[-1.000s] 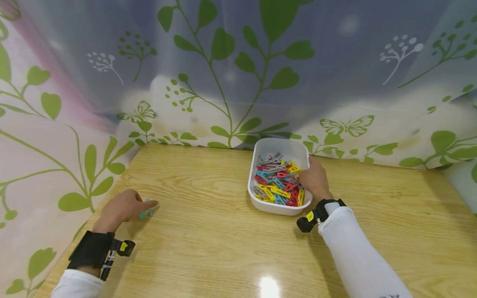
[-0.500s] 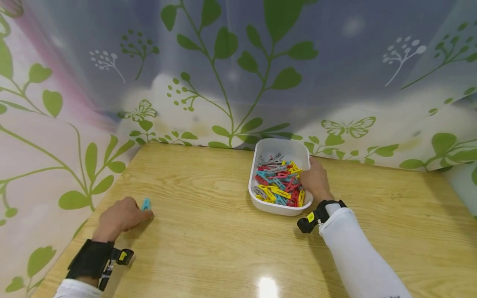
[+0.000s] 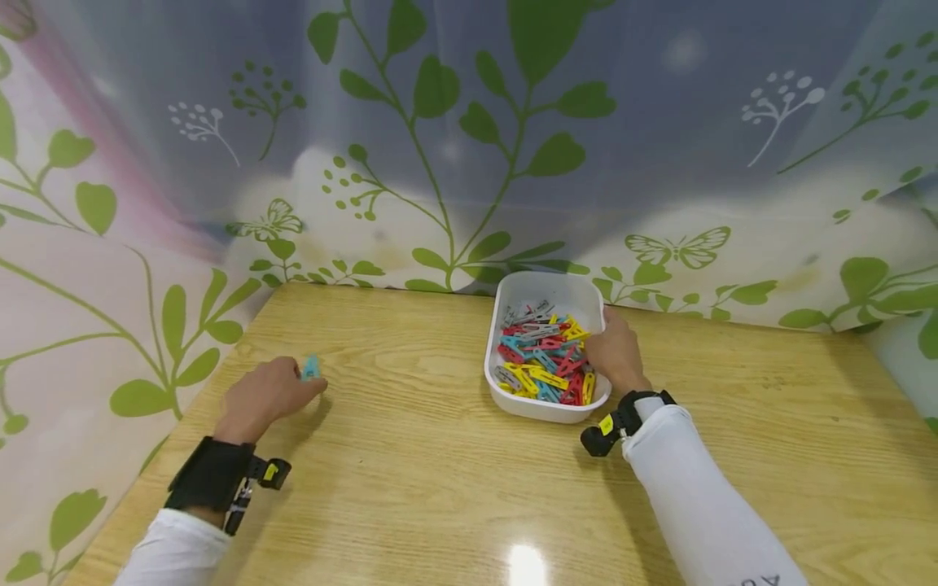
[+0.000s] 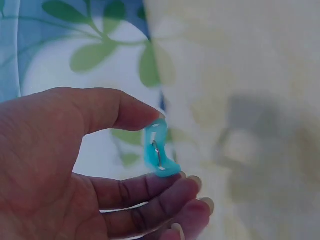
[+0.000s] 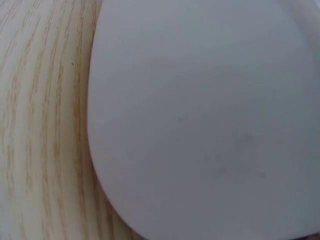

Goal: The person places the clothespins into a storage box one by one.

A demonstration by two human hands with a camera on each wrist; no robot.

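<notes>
My left hand [image 3: 269, 396] is over the left part of the table and pinches a light blue plastic clothespin [image 3: 311, 368]. In the left wrist view, thumb and fingertips press the clothespin [image 4: 157, 147] from opposite sides, and its metal spring shows. My right hand [image 3: 617, 352] grips the right rim of a white plastic tub [image 3: 545, 408]; part of its fingers is hidden. Several clothespins [image 3: 545, 358] in red, yellow, grey and blue lie heaped inside. Only the pale wall of the tub [image 5: 200, 110] fills most of the right wrist view.
The wood-grain table [image 3: 410, 472] carries the tub near its back edge. Behind and to the left hangs a curtain [image 3: 469, 146] printed with leaves and butterflies.
My left hand first drew slightly toward me, then moved forward and right with the clothespin, which now stands clear of the fingers. The right hand and tub stay in place.
</notes>
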